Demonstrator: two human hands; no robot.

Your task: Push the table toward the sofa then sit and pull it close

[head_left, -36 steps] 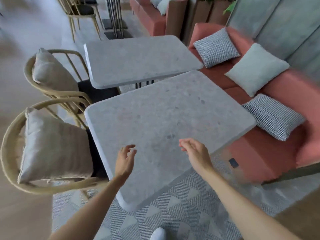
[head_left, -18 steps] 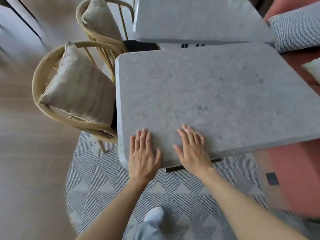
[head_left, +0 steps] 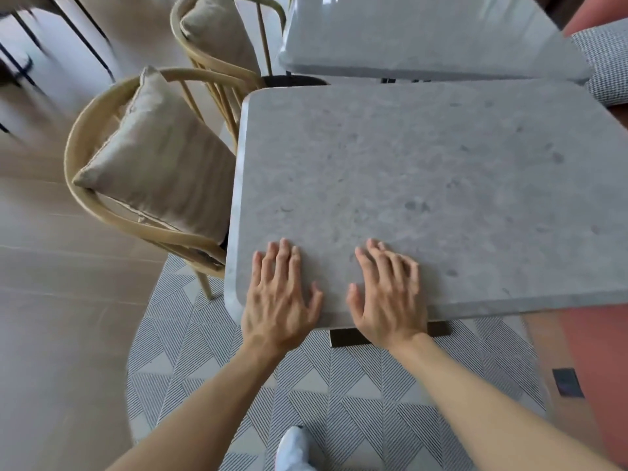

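Observation:
A grey stone-topped table (head_left: 424,185) fills the middle of the head view. My left hand (head_left: 280,297) lies flat, palm down, on its near left corner with fingers spread. My right hand (head_left: 387,294) lies flat beside it on the near edge, also palm down. Neither hand grips anything. The coral sofa (head_left: 591,355) shows at the right edge, its seat partly under the table's right side. A dark part of the table's base (head_left: 343,337) shows under the near edge.
A wooden chair with a beige cushion (head_left: 153,164) touches the table's left side, a second chair (head_left: 217,32) behind it. Another grey table (head_left: 424,35) stands just beyond. A checked pillow (head_left: 605,62) lies on the sofa. A patterned rug (head_left: 339,396) covers the floor; my foot (head_left: 294,447) is on it.
My hands came down from above the table and now rest flat on its near edge. The view has swung left and down, so most of the sofa has left the frame.

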